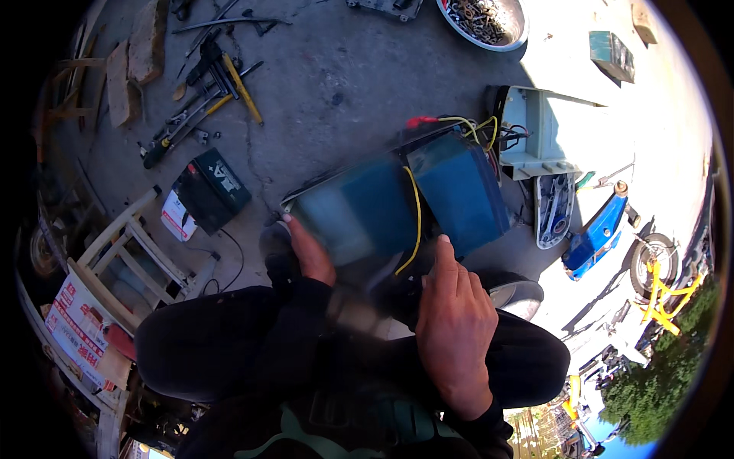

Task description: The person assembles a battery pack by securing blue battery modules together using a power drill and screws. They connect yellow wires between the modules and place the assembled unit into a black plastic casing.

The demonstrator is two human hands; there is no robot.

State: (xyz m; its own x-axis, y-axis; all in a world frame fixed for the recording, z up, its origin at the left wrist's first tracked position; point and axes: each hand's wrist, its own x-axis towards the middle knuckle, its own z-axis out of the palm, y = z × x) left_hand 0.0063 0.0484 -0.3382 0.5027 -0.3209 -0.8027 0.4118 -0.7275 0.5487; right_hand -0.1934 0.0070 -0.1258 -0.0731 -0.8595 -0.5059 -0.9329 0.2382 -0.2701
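A long blue battery pack (355, 210) with a dark band across it lies on the ground between my feet. A yellow wire runs over its middle, and more wires with a red end come off its far right corner. My left hand (310, 252) grips the pack's near left corner, thumb up along the edge, other fingers mostly hidden. Over the pack's near side, my right hand (459, 329) is closed with its index finger reaching forward. Whatever it holds is hidden beneath the fingers.
A dark green battery (212, 190) stands left, near a wooden frame (126, 237). Hammers and other hand tools (222, 80) lie far left. A metal bowl (505, 34) of small hardware sits at the back. To the right are an open pale casing (535, 130) and a blue part (600, 233).
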